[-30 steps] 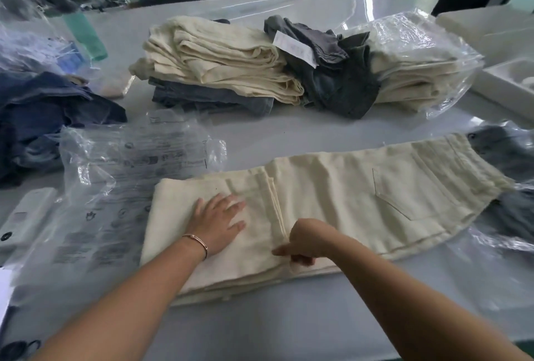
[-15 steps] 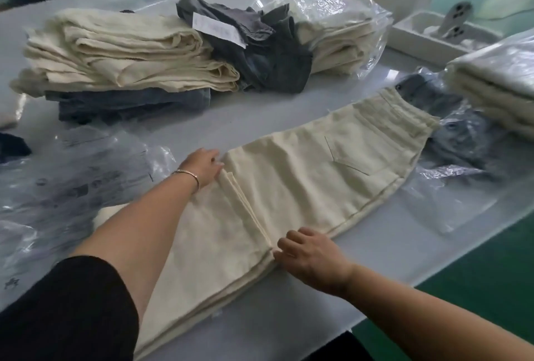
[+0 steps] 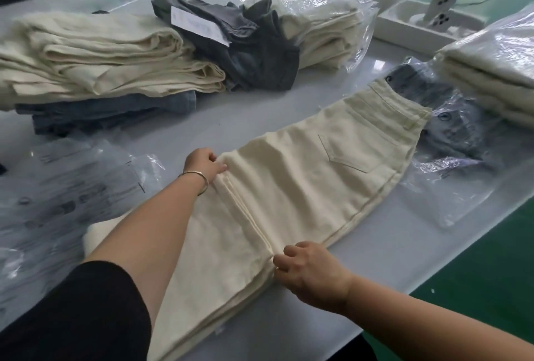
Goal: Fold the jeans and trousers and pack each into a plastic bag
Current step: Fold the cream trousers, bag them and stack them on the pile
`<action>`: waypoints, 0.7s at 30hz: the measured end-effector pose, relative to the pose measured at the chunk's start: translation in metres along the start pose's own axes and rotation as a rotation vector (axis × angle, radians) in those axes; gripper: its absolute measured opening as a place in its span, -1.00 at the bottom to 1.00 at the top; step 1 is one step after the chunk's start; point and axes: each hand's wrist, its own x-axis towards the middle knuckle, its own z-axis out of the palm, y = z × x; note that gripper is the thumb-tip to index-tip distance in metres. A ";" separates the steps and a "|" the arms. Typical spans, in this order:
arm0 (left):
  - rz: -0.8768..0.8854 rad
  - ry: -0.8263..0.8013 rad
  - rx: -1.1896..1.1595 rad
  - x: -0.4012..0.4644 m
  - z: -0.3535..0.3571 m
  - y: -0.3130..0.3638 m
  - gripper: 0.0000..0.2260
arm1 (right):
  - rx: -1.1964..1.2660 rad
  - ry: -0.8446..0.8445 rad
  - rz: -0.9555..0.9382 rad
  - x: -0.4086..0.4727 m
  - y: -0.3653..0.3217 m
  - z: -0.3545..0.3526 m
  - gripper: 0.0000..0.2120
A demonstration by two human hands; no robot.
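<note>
Cream trousers [image 3: 312, 187] lie across the white table [image 3: 375, 251], waistband to the far right, with the leg ends folded back over the middle. My left hand [image 3: 203, 165] pinches the far end of that folded hem edge. My right hand [image 3: 309, 271] grips the near end of the same edge at the table's front. Printed clear plastic bags [image 3: 66, 202] lie flat on the left, partly under the trousers' folded end and my left arm.
A stack of folded cream and blue jeans [image 3: 101, 72] sits at the back left, a dark grey pair [image 3: 245, 51] beside it. Bagged cream trousers [image 3: 323, 22] lie behind, more bagged ones [image 3: 497, 63] at right, over a bagged dark pair [image 3: 450, 126]. White trays [image 3: 410, 28] stand far right.
My left hand left the flat cloth and took the far end of the hem edge. My right hand stayed at the near end. The view swung left and closer.
</note>
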 end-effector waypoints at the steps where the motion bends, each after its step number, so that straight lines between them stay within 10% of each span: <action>1: -0.012 0.016 -0.051 0.000 0.002 -0.001 -0.83 | -0.016 -0.022 -0.024 0.003 0.000 -0.002 -0.88; 9: 0.078 0.107 0.160 -0.007 0.003 0.006 -0.87 | -0.023 -0.277 -0.082 0.017 0.006 -0.014 -0.96; 15: 0.376 0.502 0.327 -0.078 0.020 0.020 -0.56 | 0.186 -0.415 0.038 0.023 0.008 -0.030 -0.79; 21: 0.197 -0.003 0.463 -0.126 0.067 0.009 -0.40 | 0.338 -0.379 0.098 0.010 0.030 -0.036 -0.75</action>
